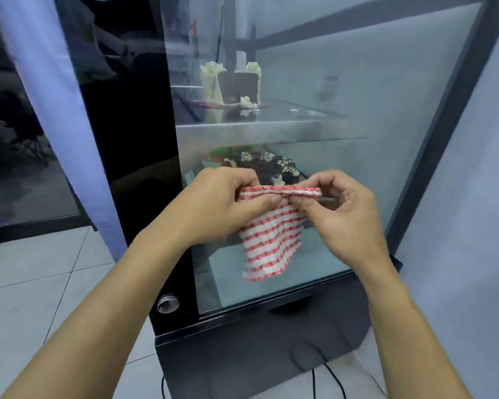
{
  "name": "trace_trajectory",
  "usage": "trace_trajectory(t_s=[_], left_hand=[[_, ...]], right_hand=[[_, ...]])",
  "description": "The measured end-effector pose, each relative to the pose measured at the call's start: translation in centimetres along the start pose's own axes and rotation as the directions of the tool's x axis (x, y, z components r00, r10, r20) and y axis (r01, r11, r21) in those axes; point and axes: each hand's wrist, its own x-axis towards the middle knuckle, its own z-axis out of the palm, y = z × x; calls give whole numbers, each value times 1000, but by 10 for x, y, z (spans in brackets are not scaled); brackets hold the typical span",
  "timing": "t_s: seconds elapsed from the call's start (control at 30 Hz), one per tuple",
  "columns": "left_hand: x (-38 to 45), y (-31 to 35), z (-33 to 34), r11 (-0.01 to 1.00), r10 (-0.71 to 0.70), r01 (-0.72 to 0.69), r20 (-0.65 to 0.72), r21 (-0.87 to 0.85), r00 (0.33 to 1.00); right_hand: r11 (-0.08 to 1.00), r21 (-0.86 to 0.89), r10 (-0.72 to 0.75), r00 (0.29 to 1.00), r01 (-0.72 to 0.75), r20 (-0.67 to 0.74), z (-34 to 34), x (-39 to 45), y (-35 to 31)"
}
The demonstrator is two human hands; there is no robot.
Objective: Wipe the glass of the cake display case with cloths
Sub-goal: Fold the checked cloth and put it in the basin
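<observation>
Left hand (pixel 213 205), right hand (pixel 340 214) pinch striped cloth (pixel 271 240) before case glass (pixel 357 110).

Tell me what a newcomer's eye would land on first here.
First, the red-and-white striped cloth at centre, pinched along its folded top edge by the left hand and the right hand, hanging in front of the display case glass. Behind it, a dark decorated cake sits on the lower level, and a cut cake with pale frosting on the glass shelf above.
</observation>
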Motion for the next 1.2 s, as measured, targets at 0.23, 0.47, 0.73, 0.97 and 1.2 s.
trace_trajectory(t_s=[0.23, 0.47, 0.73, 0.97, 1.2], left_hand=[[19, 36, -11, 955, -78, 141, 238, -262, 968], [37, 87, -21, 895, -144, 310, 450, -321, 882], [55, 136, -13, 684, -104, 561, 700, -466, 707], [76, 177, -20, 502, -93, 712, 788, -491, 608], [79, 213, -40, 464, -154, 764, 808, -449, 568]], right_hand=[[964, 162, 216, 976, -213, -1, -41, 16, -37], [896, 230, 425, 885, -381, -190, -99, -3, -95], [763, 364, 642, 693, -534, -329, -146, -32, -149], [674, 484, 738, 528, -558, -419, -167, -29, -195], [650, 486, 758, 459, -584, -462, -183, -29, -237]])
